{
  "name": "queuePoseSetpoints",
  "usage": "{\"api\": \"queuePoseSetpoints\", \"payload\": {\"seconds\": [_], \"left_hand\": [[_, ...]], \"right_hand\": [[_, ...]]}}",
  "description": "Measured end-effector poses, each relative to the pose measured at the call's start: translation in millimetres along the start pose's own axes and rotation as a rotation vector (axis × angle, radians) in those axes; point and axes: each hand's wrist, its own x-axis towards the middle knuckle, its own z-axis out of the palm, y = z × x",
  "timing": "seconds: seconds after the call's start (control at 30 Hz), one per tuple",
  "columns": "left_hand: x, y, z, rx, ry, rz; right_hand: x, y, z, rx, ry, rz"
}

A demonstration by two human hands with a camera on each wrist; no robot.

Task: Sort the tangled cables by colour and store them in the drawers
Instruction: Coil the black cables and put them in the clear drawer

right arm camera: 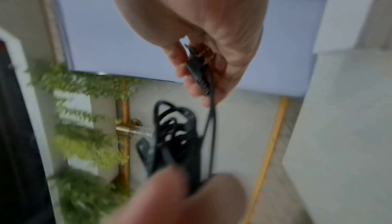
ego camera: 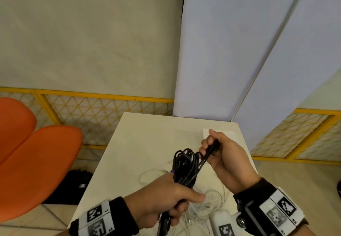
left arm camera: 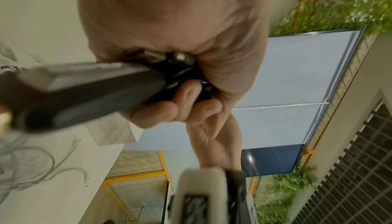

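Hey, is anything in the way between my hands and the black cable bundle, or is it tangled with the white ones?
Nothing is in the way: the left hand grips the black cable bundle and the right hand pinches its free end. The bundle is lifted above the white cables on the table; no white strand visibly rides up with it.

- A bundle of cables [ego camera: 184, 167] is sitting in the left hand [ego camera: 162, 198], above the table [ego camera: 144, 143].
- The right hand [ego camera: 219, 152] is lying right of the bundle, holding one end.
- Loose cables [ego camera: 208, 202] are lying on the table beneath both hands.
- A chair [ego camera: 36, 152] is standing left of the table.
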Motion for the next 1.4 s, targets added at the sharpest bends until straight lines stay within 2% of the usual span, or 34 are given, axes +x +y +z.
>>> {"api": "queuePoseSetpoints", "payload": {"seconds": [0.13,0.23,0.3,0.37,0.43,0.57,0.67,0.73,0.8,0.87,0.93,1.1,1.27,1.4], "left_hand": [[-3,4,-20,-0.074,0.016,0.028],[-3,7,-27,-0.132,0.011,0.054],[-2,9,-28,-0.140,-0.001,0.072],[-1,13,-29,-0.126,-0.027,0.085],[-3,17,-31,-0.098,-0.076,0.089],[-11,27,-37,-0.013,-0.246,0.100],[-20,33,-43,0.050,-0.372,0.146],[-24,35,-48,0.073,-0.431,0.164],[-27,36,-51,0.091,-0.449,0.175],[-27,36,-52,0.119,-0.432,0.183],[-27,35,-48,0.156,-0.388,0.186],[-21,34,-34,0.200,-0.224,0.221],[-12,30,-16,0.231,-0.010,0.255],[-4,25,-6,0.176,0.167,0.290]], "right_hand": [[0,-4,-16,-0.598,0.103,-0.299],[0,-10,-28,-0.805,0.101,-0.401],[-6,-17,-29,-0.955,-0.032,-0.497],[-14,-16,-26,-1.210,-0.234,-0.644],[-17,-12,-20,-1.447,-0.366,-0.736],[-17,-10,-13,-1.605,-0.436,-0.755],[-16,-20,-7,-1.658,-0.552,-0.806],[-16,-27,-4,-1.560,-0.641,-0.730],[-19,-36,-2,-1.357,-0.680,-0.483],[-21,-44,-1,-1.183,-0.682,-0.296],[-20,-47,-1,-1.041,-0.691,-0.211],[-18,-36,7,-0.552,-0.540,0.000],[-22,-18,25,-0.177,-0.306,0.116],[-27,-9,38,-0.155,-0.251,0.042]]}}
